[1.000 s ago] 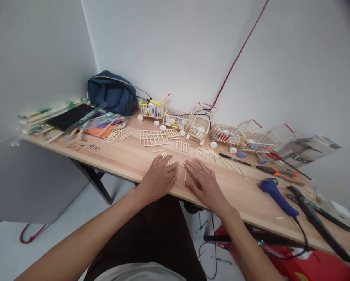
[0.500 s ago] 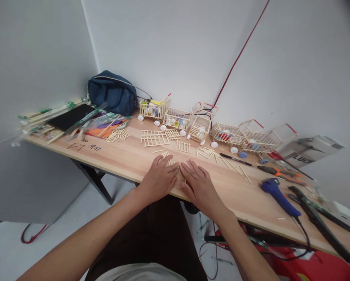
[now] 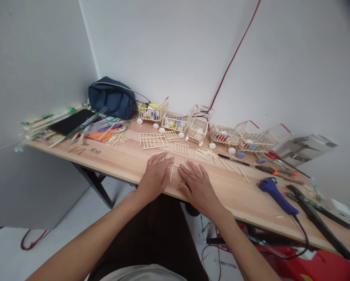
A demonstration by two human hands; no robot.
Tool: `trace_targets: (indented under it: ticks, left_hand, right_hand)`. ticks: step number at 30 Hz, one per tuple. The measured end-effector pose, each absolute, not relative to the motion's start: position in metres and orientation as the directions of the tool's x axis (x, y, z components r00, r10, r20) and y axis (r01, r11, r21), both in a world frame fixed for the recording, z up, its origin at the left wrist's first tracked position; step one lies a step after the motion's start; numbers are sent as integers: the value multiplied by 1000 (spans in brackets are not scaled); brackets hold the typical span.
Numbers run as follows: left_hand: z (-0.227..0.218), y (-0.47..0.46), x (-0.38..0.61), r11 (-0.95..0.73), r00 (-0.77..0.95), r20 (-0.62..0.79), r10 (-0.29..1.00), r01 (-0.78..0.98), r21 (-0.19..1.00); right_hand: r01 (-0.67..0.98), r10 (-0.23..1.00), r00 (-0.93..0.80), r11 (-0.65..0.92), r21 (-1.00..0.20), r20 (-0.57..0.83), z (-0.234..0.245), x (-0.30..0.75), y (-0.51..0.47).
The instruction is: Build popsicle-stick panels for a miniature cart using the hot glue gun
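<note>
Near the front edge of the table my left hand (image 3: 155, 174) lies over several thin wooden sticks, its fingers stretched forward and slightly bent. My right hand (image 3: 197, 180) rests flat beside it, fingers spread, the fingertips at the end of a short stick. Between the two hands a few wooden sticks (image 3: 171, 172) show at right angles to each other; the rest of them is hidden under my hands. Just beyond are slatted stick panels: a larger one (image 3: 152, 141), a smaller one beside it (image 3: 171, 136) and a ladder-like one (image 3: 181, 148).
Several small stick-built carts with wheels (image 3: 226, 134) line the wall. Loose sticks (image 3: 207, 153) lie ahead, with another pile (image 3: 119, 138) at left. On the right are a blue glue gun (image 3: 278, 196), orange-handled pliers (image 3: 276, 172) and a black pen (image 3: 233, 159). A blue bag (image 3: 112, 97) stands back left.
My left hand has shifted left, away from my right hand, uncovering sticks between them. The right hand stays nearly in place. The whole view has shifted slightly.
</note>
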State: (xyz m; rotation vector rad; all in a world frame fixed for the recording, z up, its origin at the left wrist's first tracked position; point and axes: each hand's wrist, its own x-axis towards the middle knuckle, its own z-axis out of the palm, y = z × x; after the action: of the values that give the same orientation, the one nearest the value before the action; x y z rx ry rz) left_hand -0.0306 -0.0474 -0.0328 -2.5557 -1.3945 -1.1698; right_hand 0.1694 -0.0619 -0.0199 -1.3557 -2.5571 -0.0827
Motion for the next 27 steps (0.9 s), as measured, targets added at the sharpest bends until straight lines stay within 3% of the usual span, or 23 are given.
trace_targets:
  ticks: [2,7,11,27]
  left_hand:
    - [-34,-47,-30,-597,323,615,720,740,310]
    - [-38,-46,-27,-625,500,517,694,775,90]
    - [-39,-47,-26,-617,543,477,691,787,-2]
    - [-38,-45,-25,-624,539,491,684,782,12]
  right_hand:
    - [821,807,-538,567,-65,242,-20,170,-62]
    - [819,807,-541,569,-69,236,-21,170,-61]
    - [820,807,-539,568,-69,241,-22,169,-61]
    - [828,808,-527,558,-56,264,-24,153,-71]
